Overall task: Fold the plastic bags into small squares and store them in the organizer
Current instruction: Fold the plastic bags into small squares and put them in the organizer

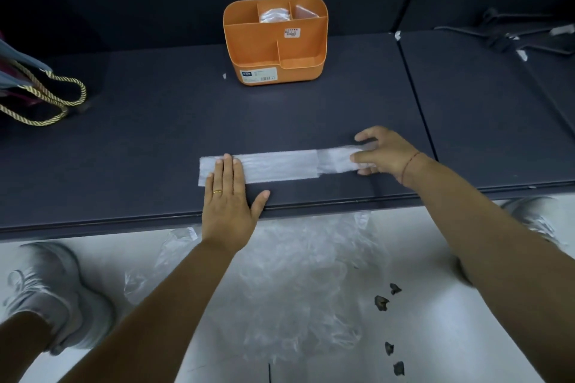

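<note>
A clear plastic bag (280,165), folded into a long narrow strip, lies flat on the dark shelf (155,121). My left hand (228,205) presses flat on the strip's left end, fingers straight. My right hand (384,154) holds the strip's right end, thumb on the near side and fingers curled over the far side. The orange organizer (275,40) stands farther back on the shelf, with folded clear bags (273,14) in its two back compartments. Its front compartments look bare.
A heap of loose clear plastic bags (295,283) lies on the white floor below the shelf edge. My grey shoes (53,292) flank it. A bag with gold rope handles (40,96) sits at the left; black hangers (522,34) lie at the back right.
</note>
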The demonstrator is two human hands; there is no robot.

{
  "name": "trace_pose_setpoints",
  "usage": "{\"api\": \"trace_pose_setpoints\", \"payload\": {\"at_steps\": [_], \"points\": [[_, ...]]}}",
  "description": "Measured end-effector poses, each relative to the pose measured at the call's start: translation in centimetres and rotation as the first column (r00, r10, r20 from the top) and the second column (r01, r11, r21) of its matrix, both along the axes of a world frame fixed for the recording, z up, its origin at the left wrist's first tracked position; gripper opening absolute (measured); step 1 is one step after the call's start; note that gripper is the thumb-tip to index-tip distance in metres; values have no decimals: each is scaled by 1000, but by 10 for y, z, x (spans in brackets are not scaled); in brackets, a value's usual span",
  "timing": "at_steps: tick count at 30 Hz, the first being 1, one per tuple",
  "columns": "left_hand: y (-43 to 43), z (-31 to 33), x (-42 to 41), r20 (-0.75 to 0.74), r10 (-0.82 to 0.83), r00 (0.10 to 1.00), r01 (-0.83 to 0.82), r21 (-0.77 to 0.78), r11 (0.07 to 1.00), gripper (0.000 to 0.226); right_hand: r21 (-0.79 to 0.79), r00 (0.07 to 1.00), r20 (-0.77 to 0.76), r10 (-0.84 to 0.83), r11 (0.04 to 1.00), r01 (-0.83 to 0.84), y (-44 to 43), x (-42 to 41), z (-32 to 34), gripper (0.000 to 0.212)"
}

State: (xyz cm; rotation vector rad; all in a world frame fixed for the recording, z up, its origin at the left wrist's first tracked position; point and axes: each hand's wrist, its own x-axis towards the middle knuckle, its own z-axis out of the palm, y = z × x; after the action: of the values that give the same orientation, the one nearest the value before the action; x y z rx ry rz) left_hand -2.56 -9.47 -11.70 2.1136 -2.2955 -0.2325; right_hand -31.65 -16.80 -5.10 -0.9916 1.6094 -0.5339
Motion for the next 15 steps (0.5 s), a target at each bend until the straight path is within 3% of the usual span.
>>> {"api": "trace_pose_setpoints", "payload": {"at_steps": [3,7,10,13,15], "points": [[-13,0,19,-3,-113,994,113,22,993,95,133,999,35,17,991,-21,11,-3,3,41],[-34,5,40,6,-266,964,266,17,964,91,301,997,26,79,950,-83,31,-6,1,35],[-35,15,25,3,-392,920,392,-7,920,97,419,975,29,220,883,-211,47,-7,0,26],[-7,20,-25,-136,-518,844,519,-32,854,102,433,951,106,289,848,-306,58,-6,12,7],[21,19,-61,-282,-505,816,510,-62,858,93,410,926,194,324,831,-376,65,-1,22,6]]}}
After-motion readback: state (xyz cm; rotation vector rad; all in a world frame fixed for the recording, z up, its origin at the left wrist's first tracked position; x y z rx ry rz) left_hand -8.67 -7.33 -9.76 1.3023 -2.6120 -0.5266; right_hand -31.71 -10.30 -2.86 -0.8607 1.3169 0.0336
